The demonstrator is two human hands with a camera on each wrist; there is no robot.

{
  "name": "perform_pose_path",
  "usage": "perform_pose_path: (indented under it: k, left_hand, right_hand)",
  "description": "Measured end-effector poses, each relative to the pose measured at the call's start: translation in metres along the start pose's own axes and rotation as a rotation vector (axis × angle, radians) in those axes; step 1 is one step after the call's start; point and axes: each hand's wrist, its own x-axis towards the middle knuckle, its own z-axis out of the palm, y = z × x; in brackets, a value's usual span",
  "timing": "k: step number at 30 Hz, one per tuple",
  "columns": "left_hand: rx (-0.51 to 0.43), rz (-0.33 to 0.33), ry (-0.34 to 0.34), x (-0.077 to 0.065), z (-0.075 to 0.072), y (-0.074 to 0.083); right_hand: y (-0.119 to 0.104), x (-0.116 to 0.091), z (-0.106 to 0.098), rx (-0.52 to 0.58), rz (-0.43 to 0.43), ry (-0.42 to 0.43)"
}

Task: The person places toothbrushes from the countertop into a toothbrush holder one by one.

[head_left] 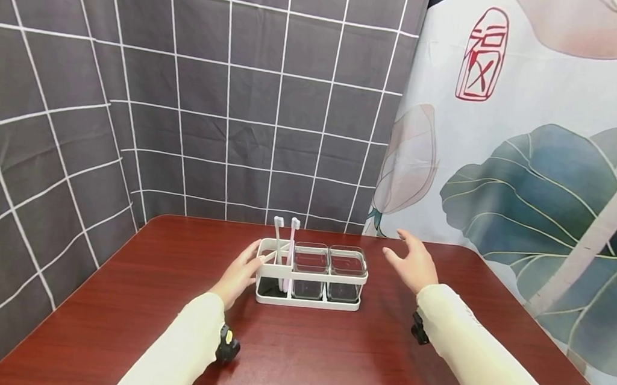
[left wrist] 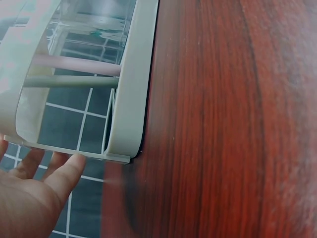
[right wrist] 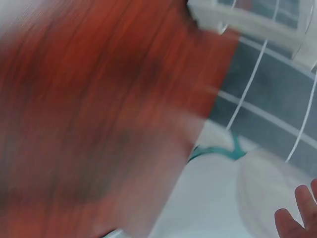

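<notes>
Toothbrush holder [head_left: 310,275] sits between the two hands in the head view, its near end right at the left hand [head_left: 238,276], with two toothbrushes [head_left: 292,239] leaning on that side, two clear cups [head_left: 347,263] toward the right hand [head_left: 412,266], and that right hand held wide, thumb and fingers apart, touching nothing. Left wrist cam has the left fingertips against the holder's end — loosely spread, not wrapped round it — with both brush handles just past them. Right wrist cam's pretty blurry, but a few right fingertips show, well apart from the bit of holder in view.
</notes>
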Motion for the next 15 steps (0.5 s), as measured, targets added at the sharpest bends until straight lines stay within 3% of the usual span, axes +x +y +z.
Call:
perform_pose_path:
  k: [15]
  left_hand:
    - [0.000,-0.013,-0.010,0.000,-0.001,0.001]
  right_hand:
    - [0.038,-0.014,-0.023,-0.033,0.107,-0.017]
